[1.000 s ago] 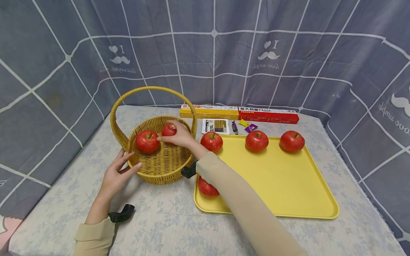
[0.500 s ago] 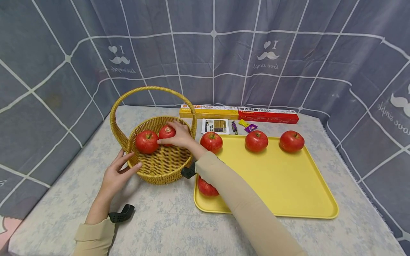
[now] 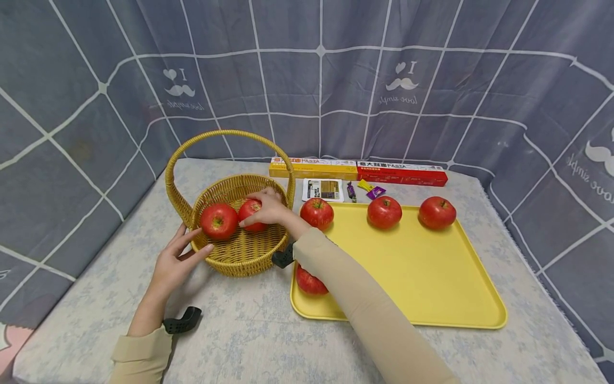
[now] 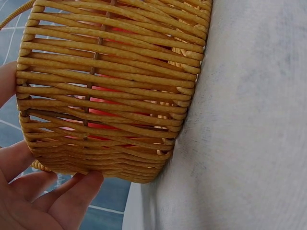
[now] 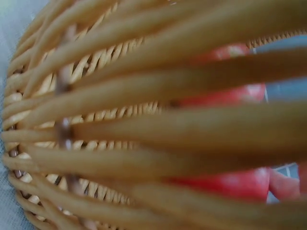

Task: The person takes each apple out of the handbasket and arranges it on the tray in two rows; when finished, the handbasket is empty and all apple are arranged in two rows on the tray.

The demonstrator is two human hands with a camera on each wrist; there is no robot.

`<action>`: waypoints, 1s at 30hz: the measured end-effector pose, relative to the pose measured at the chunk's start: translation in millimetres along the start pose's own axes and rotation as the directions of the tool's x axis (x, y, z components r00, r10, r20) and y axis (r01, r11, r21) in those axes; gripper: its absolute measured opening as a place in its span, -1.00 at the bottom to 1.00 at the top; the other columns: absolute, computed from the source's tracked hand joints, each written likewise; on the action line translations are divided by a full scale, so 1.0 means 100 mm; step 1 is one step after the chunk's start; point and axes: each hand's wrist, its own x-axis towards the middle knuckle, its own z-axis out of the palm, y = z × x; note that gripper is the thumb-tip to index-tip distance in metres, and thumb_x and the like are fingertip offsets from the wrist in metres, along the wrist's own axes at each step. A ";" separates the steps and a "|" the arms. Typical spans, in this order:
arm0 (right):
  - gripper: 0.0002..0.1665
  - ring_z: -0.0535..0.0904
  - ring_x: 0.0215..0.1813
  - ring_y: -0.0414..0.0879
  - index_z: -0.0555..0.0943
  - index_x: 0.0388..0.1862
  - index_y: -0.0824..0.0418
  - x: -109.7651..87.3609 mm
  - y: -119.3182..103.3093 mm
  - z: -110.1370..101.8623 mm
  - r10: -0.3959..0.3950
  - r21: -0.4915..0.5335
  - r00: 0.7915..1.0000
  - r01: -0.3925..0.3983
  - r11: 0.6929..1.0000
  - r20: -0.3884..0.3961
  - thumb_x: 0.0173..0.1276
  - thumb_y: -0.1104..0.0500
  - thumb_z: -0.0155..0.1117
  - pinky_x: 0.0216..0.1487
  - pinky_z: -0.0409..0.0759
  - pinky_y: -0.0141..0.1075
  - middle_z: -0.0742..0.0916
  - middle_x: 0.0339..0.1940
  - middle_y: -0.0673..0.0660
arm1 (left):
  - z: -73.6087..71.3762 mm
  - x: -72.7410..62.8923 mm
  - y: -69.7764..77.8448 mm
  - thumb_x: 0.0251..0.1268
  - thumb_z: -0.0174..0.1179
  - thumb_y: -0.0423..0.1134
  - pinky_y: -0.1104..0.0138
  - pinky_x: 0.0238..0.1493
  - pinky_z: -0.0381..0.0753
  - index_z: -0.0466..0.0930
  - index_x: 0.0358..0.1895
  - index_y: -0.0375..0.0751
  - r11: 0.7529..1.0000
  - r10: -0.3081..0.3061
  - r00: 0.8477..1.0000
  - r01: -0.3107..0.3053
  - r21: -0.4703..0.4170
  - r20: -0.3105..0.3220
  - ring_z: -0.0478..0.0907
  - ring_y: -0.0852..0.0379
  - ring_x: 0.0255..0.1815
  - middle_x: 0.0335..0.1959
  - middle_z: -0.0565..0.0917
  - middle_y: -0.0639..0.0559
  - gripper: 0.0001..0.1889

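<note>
A yellow woven basket (image 3: pixel 244 268) with a tall hoop handle stands on the left of the table. Inside it my right hand (image 3: pixel 273 208) holds a red apple (image 3: pixel 250 211), thumb on its near side and fingers over its far side. Just left of that lies another red apple (image 3: pixel 219 221), close by my right thumb. With my left hand (image 3: pixel 174 262) I grip the basket's left rim, thumb and index finger reaching over it. In the left wrist view, fingertips (image 4: pixel 79 194) lie along the wicker wall. Red shows through the weave in the right wrist view.
A yellow tray (image 3: pixel 412 272) to the right bears several apples, one (image 3: pixel 310 281) partly hidden by my right sleeve. Behind it lie two pasta boxes (image 3: pixel 402 175), a white packet (image 3: pixel 322 190) and small wrapped candies (image 3: pixel 376 192). A grey curtain (image 3: pixel 297 85) hangs around the table.
My right hand has brought its apple slightly nearer to me within the basket. The other apple has rolled a little toward me and to the left. My left hand stays put.
</note>
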 end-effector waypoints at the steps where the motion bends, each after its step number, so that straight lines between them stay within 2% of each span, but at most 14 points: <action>1: -0.12 0.22 0.19 0.04 0.42 0.29 0.03 0.00 0.00 0.00 -0.002 -0.003 1.000 0.002 1.000 0.024 -0.05 -0.03 0.54 0.01 0.47 -0.19 0.34 0.20 0.15 | 0.00 0.00 0.00 0.26 0.24 -0.13 0.70 -0.01 0.37 0.31 0.33 -0.35 1.000 -0.001 1.000 0.001 -0.001 0.001 0.06 -0.23 0.41 0.50 -0.15 -0.12 -0.37; 5: -0.17 0.37 0.12 0.00 0.39 0.21 0.09 -0.01 0.01 0.00 -0.027 0.007 0.990 0.026 1.000 0.136 -0.06 0.10 0.56 -0.02 0.51 -0.28 0.41 0.14 0.17 | 0.01 0.00 0.02 0.26 0.25 -0.15 0.72 -0.05 0.38 0.30 0.33 -0.35 1.000 -0.004 1.000 0.004 -0.010 0.003 0.07 -0.23 0.40 0.50 -0.15 -0.13 -0.37; 8: -0.11 0.44 0.09 -0.03 0.34 0.24 0.14 -0.02 0.00 0.00 -0.032 -0.027 0.982 0.038 0.999 0.188 -0.07 0.11 0.56 -0.03 0.52 -0.33 0.46 0.13 0.17 | 0.01 -0.01 0.02 0.25 0.25 -0.16 0.73 -0.06 0.38 0.30 0.33 -0.36 1.000 -0.007 1.000 0.007 -0.010 0.004 0.08 -0.23 0.40 0.50 -0.15 -0.14 -0.37; 12: -0.03 0.43 0.08 -0.05 0.33 0.29 0.18 -0.07 -0.05 -0.04 -0.005 -0.142 0.978 0.035 0.989 0.207 -0.10 -0.01 0.55 -0.05 0.52 -0.33 0.46 0.13 0.17 | 0.01 -0.02 0.01 0.25 0.25 -0.13 0.74 -0.07 0.38 0.30 0.33 -0.36 1.000 -0.016 1.000 0.016 -0.001 0.002 0.10 -0.24 0.39 0.50 -0.14 -0.13 -0.36; 15: -0.02 0.42 0.05 -0.06 0.37 0.28 0.18 -0.12 -0.12 -0.10 0.013 -0.168 0.977 0.024 0.985 0.213 -0.13 -0.08 0.55 -0.09 0.52 -0.32 0.43 0.12 0.16 | 0.01 -0.02 -0.01 0.25 0.25 -0.11 0.74 -0.07 0.38 0.31 0.33 -0.35 1.000 -0.015 1.000 0.015 0.011 -0.002 0.13 -0.25 0.37 0.50 -0.14 -0.13 -0.36; 18: -0.05 0.43 0.00 -0.07 0.40 0.23 0.17 -0.18 -0.23 -0.19 -0.002 -0.111 0.979 0.025 0.993 0.204 -0.17 -0.06 0.57 -0.15 0.54 -0.33 0.42 0.09 0.14 | 0.01 -0.03 -0.02 0.25 0.25 -0.10 0.73 -0.07 0.39 0.32 0.32 -0.35 1.000 -0.007 1.000 0.007 0.017 -0.007 0.15 -0.26 0.36 0.50 -0.13 -0.14 -0.36; 21: -0.07 0.46 -0.02 -0.09 0.39 0.19 0.14 -0.25 -0.32 -0.31 -0.048 -0.001 0.979 0.049 0.999 0.197 -0.19 -0.02 0.59 -0.18 0.57 -0.34 0.45 0.06 0.10 | 0.01 -0.02 -0.01 0.26 0.24 -0.10 0.73 -0.07 0.38 0.31 0.32 -0.36 1.000 0.001 1.000 0.000 0.016 -0.007 0.14 -0.28 0.36 0.50 -0.14 -0.14 -0.36; 26: -0.16 0.52 -0.02 -0.10 0.33 0.14 0.08 -0.46 -0.35 -0.53 -0.141 0.163 0.971 0.110 0.981 0.195 -0.10 -0.01 0.55 -0.14 0.61 -0.31 0.52 0.02 0.05 | 0.01 -0.01 -0.01 0.27 0.23 -0.11 0.73 -0.05 0.37 0.30 0.32 -0.38 1.000 0.008 1.000 -0.008 0.003 -0.003 0.10 -0.28 0.38 0.50 -0.15 -0.15 -0.36; 30: -0.18 0.51 0.02 -0.08 0.31 0.21 0.05 -0.69 -0.26 -0.73 -0.215 0.182 0.962 0.184 0.966 0.166 0.00 -0.03 0.49 -0.06 0.59 -0.27 0.52 0.06 0.05 | 0.00 -0.01 -0.02 0.27 0.23 -0.12 0.73 -0.04 0.36 0.30 0.32 -0.38 1.000 0.015 1.000 -0.015 0.006 -0.004 0.10 -0.27 0.38 0.50 -0.14 -0.14 -0.36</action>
